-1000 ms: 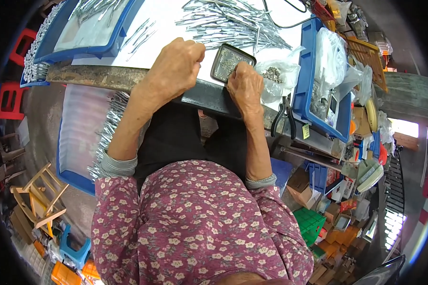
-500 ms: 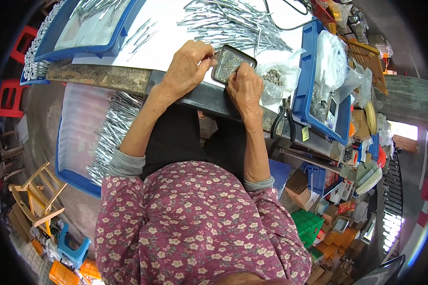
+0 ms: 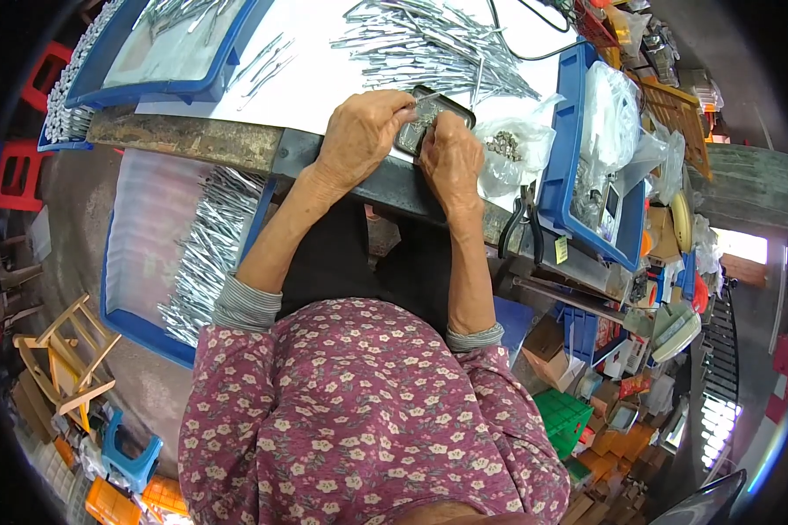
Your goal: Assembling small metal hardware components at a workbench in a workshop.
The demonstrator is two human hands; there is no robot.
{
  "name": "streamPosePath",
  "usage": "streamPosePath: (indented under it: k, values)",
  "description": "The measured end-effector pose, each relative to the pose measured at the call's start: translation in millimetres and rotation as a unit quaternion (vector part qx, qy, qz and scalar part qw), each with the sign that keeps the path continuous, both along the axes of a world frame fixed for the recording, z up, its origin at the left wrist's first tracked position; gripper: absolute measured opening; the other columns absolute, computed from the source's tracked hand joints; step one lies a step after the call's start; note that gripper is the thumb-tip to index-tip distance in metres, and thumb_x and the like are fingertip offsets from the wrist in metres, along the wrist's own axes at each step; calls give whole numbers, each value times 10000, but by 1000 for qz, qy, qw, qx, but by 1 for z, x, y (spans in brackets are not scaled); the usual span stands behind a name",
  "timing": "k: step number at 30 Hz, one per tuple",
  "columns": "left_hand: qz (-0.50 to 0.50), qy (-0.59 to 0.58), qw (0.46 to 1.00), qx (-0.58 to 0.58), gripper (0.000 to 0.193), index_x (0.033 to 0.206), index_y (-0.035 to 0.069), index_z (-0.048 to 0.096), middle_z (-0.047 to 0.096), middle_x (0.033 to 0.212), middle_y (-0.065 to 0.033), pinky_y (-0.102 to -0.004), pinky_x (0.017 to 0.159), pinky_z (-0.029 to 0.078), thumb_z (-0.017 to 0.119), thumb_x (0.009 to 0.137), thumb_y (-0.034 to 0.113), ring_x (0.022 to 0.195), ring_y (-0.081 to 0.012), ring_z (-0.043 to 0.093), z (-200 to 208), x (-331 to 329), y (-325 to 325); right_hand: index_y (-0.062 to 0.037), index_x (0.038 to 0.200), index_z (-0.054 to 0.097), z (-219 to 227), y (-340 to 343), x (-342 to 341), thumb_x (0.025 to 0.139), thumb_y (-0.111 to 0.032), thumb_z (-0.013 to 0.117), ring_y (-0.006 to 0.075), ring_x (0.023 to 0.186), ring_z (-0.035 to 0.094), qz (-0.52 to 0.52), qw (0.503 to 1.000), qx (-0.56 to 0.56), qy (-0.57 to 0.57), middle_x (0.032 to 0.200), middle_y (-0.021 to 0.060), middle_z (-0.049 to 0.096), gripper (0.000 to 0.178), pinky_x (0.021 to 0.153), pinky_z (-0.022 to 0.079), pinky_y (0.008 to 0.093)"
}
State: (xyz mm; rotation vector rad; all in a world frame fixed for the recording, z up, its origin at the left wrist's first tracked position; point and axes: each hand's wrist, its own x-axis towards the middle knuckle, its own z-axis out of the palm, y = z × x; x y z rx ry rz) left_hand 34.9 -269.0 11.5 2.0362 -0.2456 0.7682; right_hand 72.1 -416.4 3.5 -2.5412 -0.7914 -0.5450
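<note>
A small dark-rimmed tray of tiny metal parts lies at the table's near edge. My left hand is closed in a pinch at the tray's left side; a thin silver rod seems to stick out from its fingertips over the tray. Over the tray's right part, my right hand has its fingers pressed together, and what they hold, if anything, is hidden. Beyond both hands a heap of slim silver rods covers the white tabletop.
Right of the tray sit a clear plastic bag of small metal pieces and black-handled pliers. A blue bin stands at the right, another blue tray at the left. Below the table is a crate of rods.
My left hand has moved right and slightly down, over the tray's left part, and a thin silver rod now shows at its fingertips. My right hand stays nearly in place.
</note>
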Motion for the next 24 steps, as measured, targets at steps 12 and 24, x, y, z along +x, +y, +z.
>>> streamPosePath:
  k: [12, 24]
  values:
    - [-58, 180, 961, -203, 182, 944, -35, 596, 544, 647, -20, -209, 506, 388, 527, 851, 106, 579, -62, 475, 7, -12, -11, -7, 705, 488, 3, -1, 4, 686, -44, 578, 352, 640, 552, -35, 999, -12, 38, 667, 175, 542, 99, 557, 426, 437]
    - [-111, 198, 921, -316, 192, 970, -43, 572, 541, 670, -14, -196, 486, 356, 511, 820, 60, 575, -47, 444, -2, 9, -32, 9, 784, 573, 26, -7, -14, 817, -85, 560, 38, 528, 447, -3, 832, 444, 333, 628, -9, 537, 100, 453, 349, 186]
